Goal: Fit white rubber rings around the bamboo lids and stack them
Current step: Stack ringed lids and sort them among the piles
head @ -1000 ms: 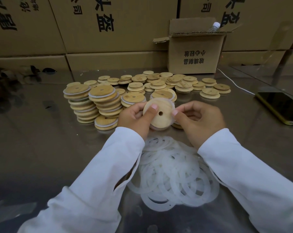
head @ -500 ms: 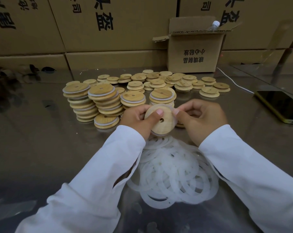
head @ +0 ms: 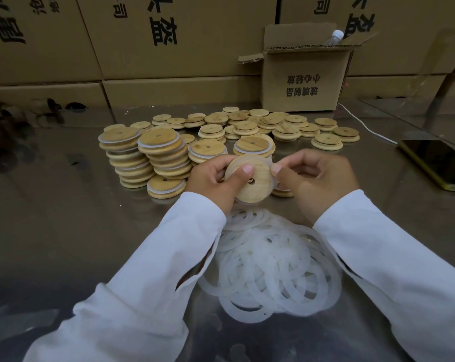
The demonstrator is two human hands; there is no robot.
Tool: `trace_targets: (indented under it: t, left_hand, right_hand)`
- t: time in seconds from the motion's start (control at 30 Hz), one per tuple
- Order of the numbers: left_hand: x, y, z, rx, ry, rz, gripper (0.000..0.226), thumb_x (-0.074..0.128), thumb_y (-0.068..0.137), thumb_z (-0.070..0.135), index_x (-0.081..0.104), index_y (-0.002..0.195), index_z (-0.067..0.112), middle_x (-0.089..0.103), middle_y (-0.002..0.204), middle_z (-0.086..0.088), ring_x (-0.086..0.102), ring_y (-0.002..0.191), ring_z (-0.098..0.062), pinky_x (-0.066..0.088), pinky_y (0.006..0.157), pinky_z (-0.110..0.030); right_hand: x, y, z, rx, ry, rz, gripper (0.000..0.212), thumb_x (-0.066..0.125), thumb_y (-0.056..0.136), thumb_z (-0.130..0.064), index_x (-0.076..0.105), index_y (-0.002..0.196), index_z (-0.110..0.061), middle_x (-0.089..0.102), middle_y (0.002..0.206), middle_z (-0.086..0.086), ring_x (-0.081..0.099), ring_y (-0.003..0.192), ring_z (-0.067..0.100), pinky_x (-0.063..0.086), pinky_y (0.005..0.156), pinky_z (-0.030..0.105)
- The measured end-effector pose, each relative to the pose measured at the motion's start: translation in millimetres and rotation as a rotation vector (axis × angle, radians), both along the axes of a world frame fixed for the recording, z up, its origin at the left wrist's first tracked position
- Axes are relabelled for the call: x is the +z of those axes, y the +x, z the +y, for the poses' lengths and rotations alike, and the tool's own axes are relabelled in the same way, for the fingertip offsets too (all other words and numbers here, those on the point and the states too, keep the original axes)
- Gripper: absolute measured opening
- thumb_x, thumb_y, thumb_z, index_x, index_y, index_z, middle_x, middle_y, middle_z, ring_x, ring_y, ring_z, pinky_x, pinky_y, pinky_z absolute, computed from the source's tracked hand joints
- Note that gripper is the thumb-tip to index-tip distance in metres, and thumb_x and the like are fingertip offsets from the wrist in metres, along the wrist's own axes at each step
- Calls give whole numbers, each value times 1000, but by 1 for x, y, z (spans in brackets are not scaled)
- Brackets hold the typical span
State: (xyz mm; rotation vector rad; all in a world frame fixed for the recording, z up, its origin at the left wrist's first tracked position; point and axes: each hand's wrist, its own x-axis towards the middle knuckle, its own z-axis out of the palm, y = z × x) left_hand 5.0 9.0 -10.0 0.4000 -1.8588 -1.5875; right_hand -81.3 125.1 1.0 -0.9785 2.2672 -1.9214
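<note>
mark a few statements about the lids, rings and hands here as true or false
1. The left hand and right hand both hold one bamboo lid above the table. True.
2. The loose white rings lie beyond the lids, against the big boxes. False: they are piled on the near side of the hands.
3. The tall stacks of ringed lids stand left of the held lid. True.
4. The phone lies at the table's left edge. False: it lies at the right edge.
5. The small cardboard box is sealed. False: its flaps are open.
</note>
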Motion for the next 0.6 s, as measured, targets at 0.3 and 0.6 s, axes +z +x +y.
trace_targets:
  t: [0.3,0.6]
  left_hand:
    - [1,-1,-1,51,189,34,8,61,86,14,67,90,18,71,83,-4,67,89,-27,54,84,-50]
    - [2,-1,1,54,156,32,9,61,86,14,66,89,20,71,86,-4,67,90,-28,53,85,-52]
  right_hand:
    - [-2,3,-1,9,39,41,14,71,77,-23,63,65,-27,68,71,-6,66,72,17,55,77,38]
    - [-3,0,-3,-6,77,10,16,65,83,-21,64,67,-23,68,66,-6,67,69,11,44,59,6]
